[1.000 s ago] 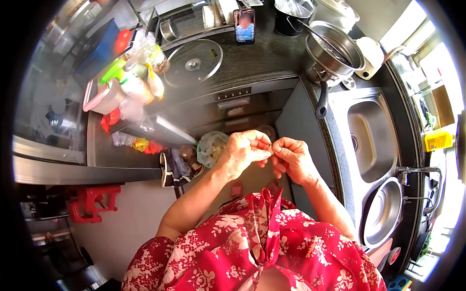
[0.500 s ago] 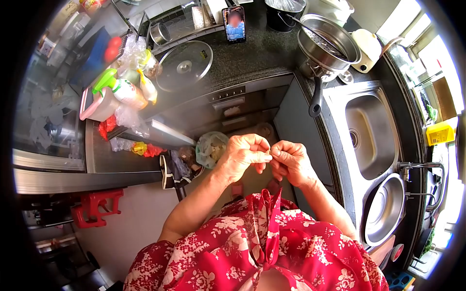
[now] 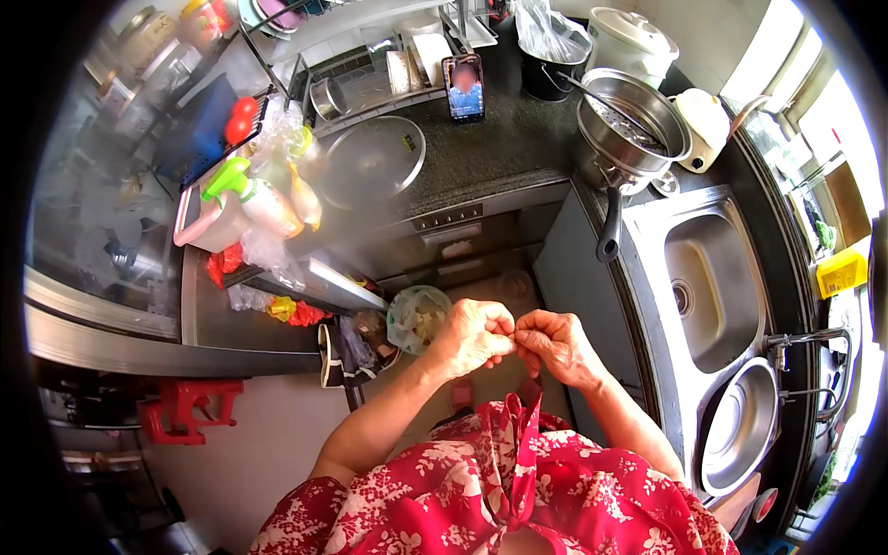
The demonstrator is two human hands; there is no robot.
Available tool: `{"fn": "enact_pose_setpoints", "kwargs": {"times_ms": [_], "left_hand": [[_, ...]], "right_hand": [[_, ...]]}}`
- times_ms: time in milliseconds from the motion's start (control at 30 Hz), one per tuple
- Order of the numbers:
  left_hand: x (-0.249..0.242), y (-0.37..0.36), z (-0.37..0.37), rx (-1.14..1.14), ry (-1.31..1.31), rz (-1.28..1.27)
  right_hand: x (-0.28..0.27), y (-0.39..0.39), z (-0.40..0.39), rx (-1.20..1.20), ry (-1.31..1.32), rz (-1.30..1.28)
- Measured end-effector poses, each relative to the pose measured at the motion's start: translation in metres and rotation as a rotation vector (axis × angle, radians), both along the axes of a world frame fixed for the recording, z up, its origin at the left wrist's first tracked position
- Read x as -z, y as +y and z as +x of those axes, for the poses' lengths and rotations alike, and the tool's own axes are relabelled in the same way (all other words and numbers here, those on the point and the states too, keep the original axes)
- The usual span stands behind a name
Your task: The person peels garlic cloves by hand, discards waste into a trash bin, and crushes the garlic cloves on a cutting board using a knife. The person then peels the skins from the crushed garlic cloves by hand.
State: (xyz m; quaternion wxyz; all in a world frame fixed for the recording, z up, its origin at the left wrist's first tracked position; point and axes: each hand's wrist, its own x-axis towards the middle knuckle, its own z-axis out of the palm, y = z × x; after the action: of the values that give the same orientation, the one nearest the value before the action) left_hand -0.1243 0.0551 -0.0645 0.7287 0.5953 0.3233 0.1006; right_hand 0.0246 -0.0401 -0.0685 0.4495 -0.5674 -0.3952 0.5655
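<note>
My left hand [image 3: 472, 335] and right hand [image 3: 553, 344] meet at the fingertips in front of my chest, above the kitchen floor. Both are curled nearly closed, thumbs and forefingers pinched toward each other at one shared spot. Whatever sits between them is too small to make out; I cannot tell whether it is a thread, a pin or a scrap of something. It stays at that meeting point, just above the knotted front of my red floral blouse [image 3: 518, 490].

Judging how far along I am is hard: the pinch looks like fine fiddling in progress, and nothing finished lies nearby that I can point to.

Counting what surrounds me: one phone [image 3: 463, 86] stands propped on the dark counter, screen lit. One large round lid [image 3: 370, 162] lies flat to its left. One steel pot [image 3: 632, 125] with a long black handle sits by the sink, with one white rice cooker [image 3: 629, 37] behind it. The sink [image 3: 708, 277] has one basin, and one steel bowl [image 3: 740, 425] rests near the tap. One green-topped spray bottle [image 3: 254, 192] leans in a pink tub. Two red tomatoes [image 3: 240, 122] lie on a rack. One plastic bag [image 3: 418, 317] of pale scraps hangs below the counter edge, just beside my left hand. One red stool [image 3: 190, 407] stands on the floor.
</note>
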Motion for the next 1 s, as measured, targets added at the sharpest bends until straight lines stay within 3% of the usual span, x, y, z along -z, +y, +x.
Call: {"fn": "enact_pose_setpoints", "kwargs": {"times_ms": [267,433,633,900,1000], "left_hand": [[-0.006,0.009,-0.005,0.153,0.04,0.07],[-0.004,0.012,-0.007,0.187,0.012,0.022],[-0.002,0.014,-0.009,0.122,-0.084,0.022],[-0.001,0.007,-0.008,0.008,-0.119,0.04],[0.003,0.006,-0.008,-0.011,-0.177,0.017]], "right_hand": [[-0.007,0.001,0.007,-0.154,-0.046,0.004],[-0.008,0.001,0.007,-0.143,0.114,-0.07],[0.004,0.0,0.001,-0.014,0.38,-0.088],[0.006,0.005,0.0,0.045,0.405,-0.076],[0.012,0.004,0.001,0.049,0.528,-0.037]]}}
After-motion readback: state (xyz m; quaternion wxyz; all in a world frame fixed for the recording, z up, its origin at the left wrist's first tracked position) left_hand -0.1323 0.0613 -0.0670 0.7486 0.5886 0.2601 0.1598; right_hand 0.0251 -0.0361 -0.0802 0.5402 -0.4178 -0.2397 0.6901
